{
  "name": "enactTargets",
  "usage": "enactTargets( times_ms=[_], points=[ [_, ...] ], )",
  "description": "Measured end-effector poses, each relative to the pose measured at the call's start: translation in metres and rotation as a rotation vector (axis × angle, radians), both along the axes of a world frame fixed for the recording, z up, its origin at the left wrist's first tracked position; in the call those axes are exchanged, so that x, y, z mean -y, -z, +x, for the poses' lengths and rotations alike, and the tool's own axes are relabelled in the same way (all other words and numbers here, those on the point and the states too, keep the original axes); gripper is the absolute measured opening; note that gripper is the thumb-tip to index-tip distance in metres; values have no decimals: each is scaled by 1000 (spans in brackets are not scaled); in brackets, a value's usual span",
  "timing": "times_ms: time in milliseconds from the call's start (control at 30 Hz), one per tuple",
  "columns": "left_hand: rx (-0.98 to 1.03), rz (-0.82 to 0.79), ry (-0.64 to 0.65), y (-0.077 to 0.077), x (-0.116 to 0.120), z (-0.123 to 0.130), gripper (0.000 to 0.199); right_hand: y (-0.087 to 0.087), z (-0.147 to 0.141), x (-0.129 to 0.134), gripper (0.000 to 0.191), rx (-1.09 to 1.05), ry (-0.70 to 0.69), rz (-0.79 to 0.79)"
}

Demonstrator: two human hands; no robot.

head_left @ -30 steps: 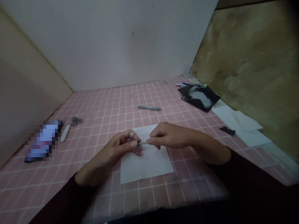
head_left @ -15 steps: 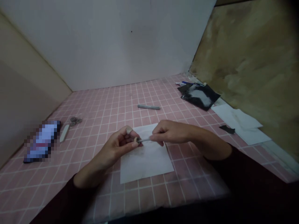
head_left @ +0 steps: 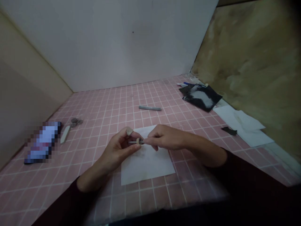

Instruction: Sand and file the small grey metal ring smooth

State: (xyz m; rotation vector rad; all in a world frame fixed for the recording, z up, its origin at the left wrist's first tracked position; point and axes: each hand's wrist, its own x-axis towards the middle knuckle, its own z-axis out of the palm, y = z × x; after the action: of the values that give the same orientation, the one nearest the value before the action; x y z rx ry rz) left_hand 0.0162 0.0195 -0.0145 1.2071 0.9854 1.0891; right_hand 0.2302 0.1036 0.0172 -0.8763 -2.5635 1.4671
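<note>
Between the thumb and fingers of my left hand [head_left: 117, 148] is a small beige ring [head_left: 138, 141] with a dark inside. My right hand [head_left: 170, 137] pinches a thin grey stick [head_left: 132, 142], which passes through the ring and pokes out on its left side. A pale wrap covers part of a finger on my left hand. Both hands are just above a white sheet of paper [head_left: 148, 171] that has faint grey smudges of dust on it.
A grey marker [head_left: 150, 108] lies beyond the paper. To the left are several small grey rings [head_left: 75, 122], a white flat bar [head_left: 65, 135] and a blurred-out object [head_left: 43, 142]. On the right lie black sheets [head_left: 204, 105], white papers [head_left: 246, 133] and a dark scrap [head_left: 229, 131].
My right hand has moved left toward my left hand, pushing the stick further through the ring. Its tip now shows on the ring's left side.
</note>
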Motion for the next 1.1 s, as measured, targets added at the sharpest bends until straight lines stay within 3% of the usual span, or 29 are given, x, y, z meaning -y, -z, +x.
enactTargets(
  times_ms=[233,633,1100],
  points=[
    [8,23,-1,1,-3,-5,20,-3,3,-1,41,-9,-25,50],
    [57,-67,53,-3,-4,-5,15,-6,-1,5,40,-16,15,128],
    [117,-217,171,-4,-3,-4,15,-6,0,5,38,-43,-76,143]
  ],
)
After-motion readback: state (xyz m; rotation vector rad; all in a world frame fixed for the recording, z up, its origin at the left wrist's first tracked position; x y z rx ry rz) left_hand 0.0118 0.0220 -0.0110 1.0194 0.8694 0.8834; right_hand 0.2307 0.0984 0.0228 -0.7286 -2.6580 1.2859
